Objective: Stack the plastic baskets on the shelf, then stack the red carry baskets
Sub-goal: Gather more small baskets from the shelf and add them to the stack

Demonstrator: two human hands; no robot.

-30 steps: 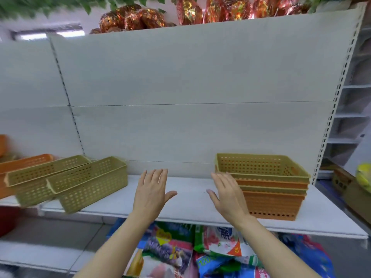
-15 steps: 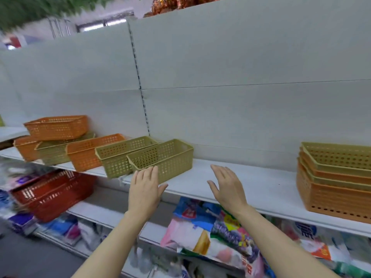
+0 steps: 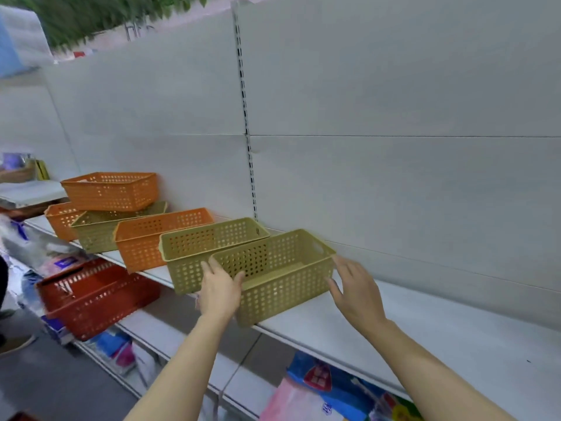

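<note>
White shelf (image 3: 425, 326) under perforated baskets (image 3: 273, 275)

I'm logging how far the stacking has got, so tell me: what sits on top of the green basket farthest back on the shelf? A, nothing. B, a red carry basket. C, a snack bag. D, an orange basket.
D: an orange basket rests tilted across the rim of the far green basket, while the red carry baskets sit on the lower shelf.
</note>
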